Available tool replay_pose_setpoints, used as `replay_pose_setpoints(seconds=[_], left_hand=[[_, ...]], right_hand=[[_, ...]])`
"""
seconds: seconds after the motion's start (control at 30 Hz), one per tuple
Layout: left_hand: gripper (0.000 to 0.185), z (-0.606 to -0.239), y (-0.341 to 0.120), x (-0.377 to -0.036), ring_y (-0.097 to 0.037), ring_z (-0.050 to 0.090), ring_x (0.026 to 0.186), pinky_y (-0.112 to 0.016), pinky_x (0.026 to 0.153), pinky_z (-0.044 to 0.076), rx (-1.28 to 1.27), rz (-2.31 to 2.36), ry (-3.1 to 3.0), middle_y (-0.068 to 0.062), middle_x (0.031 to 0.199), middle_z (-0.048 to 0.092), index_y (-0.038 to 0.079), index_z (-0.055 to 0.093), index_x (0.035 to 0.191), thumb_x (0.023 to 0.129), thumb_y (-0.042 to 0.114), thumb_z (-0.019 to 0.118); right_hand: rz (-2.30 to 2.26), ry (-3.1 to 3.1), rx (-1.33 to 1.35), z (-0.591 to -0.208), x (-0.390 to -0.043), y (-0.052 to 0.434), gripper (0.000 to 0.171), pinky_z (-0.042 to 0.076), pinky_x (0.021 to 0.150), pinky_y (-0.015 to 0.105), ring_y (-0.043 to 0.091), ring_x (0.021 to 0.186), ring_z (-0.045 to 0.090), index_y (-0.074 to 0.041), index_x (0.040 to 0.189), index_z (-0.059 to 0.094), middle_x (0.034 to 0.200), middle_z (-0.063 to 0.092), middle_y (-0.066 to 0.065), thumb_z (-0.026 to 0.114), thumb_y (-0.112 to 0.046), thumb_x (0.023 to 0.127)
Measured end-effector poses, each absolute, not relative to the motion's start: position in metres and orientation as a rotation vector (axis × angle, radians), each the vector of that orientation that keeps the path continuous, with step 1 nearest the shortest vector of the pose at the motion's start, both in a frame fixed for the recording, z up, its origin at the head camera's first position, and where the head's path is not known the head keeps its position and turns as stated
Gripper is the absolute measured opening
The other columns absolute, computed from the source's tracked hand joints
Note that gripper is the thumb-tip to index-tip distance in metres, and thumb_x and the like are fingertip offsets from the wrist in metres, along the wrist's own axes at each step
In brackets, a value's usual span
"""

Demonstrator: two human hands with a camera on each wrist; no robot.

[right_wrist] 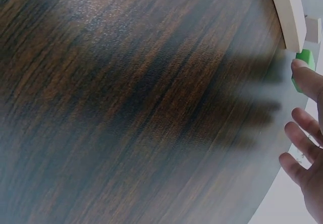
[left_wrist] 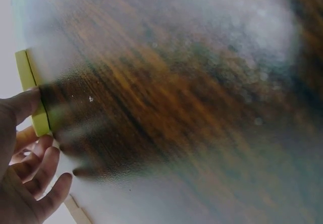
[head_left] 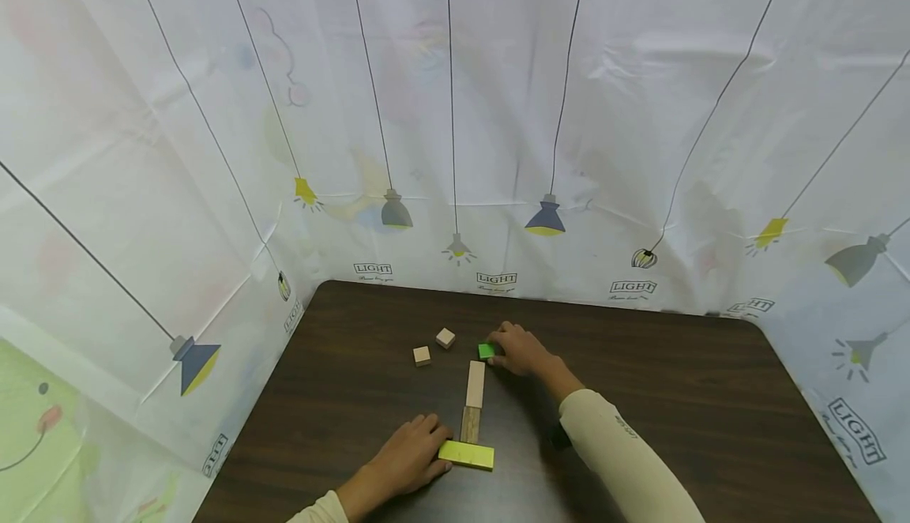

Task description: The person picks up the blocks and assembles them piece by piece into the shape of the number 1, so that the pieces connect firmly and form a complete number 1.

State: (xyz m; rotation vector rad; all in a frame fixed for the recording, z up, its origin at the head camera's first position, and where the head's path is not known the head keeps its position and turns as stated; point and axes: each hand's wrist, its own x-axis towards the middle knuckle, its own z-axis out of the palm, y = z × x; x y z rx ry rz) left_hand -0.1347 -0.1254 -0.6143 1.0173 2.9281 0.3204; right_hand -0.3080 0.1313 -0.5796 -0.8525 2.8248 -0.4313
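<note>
On the dark wooden table (head_left: 640,396), my left hand (head_left: 432,445) lies near the front edge. Its thumb (left_wrist: 25,104) and fingers hold the left end of a flat yellow block (head_left: 466,455), seen edge-on in the left wrist view as the yellow block (left_wrist: 29,80). My right hand (head_left: 499,351) reaches farther back and pinches a small green block (head_left: 486,351); in the right wrist view the thumb presses on the green block (right_wrist: 306,60). Between the two blocks lie a light wooden plank (head_left: 475,384) and a darker plank (head_left: 470,424), end to end.
Two small wooden cubes (head_left: 445,338) (head_left: 422,355) sit left of the green block. A white sheet printed with lamps (head_left: 455,152) walls in the table at the back and both sides. The light plank (right_wrist: 287,12) shows at the top of the right wrist view.
</note>
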Motion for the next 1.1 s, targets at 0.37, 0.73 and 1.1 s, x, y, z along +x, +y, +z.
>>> replay_pose_setpoints(seconds=[0.37, 0.73, 1.1], left_hand=[[0.038, -0.6128, -0.1250, -0.1332, -0.005, 0.044, 0.080, -0.023, 0.066, 0.041, 1.024, 0.321, 2.938, 0.007, 0.100, 0.055, 0.020, 0.066, 0.121, 0.094, 0.047, 0.068], [0.038, -0.6099, -0.1239, -0.1324, -0.005, 0.046, 0.082, -0.024, 0.069, 0.043, 0.984, 0.320, 2.918, 0.007, 0.101, 0.056, 0.021, 0.066, 0.122, 0.094, 0.047, 0.068], [0.038, -0.6111, -0.1239, -0.1323, -0.005, 0.046, 0.081, -0.023, 0.068, 0.042, 0.994, 0.321, 2.930, 0.007, 0.100, 0.056, 0.020, 0.066, 0.121, 0.094, 0.047, 0.068]], right_hand=[[-0.419, 2.820, -0.848, -0.5813, -0.3091, 0.1321, 0.043, 0.048, 0.090, 0.052, 0.030, 0.110, 0.056, -0.012, 0.130, 0.064, 0.122, 0.057, 0.012, 0.073, -0.031, 0.093], [-0.416, 2.823, -0.855, -0.5807, -0.3072, 0.1303, 0.039, 0.048, 0.089, 0.052, 0.030, 0.109, 0.056, -0.013, 0.126, 0.066, 0.121, 0.058, 0.011, 0.074, -0.030, 0.092], [-0.374, 2.828, -0.864, -0.5819, -0.3079, 0.1276, 0.039, 0.049, 0.090, 0.054, 0.032, 0.112, 0.057, -0.014, 0.125, 0.067, 0.121, 0.058, 0.013, 0.075, -0.031, 0.091]])
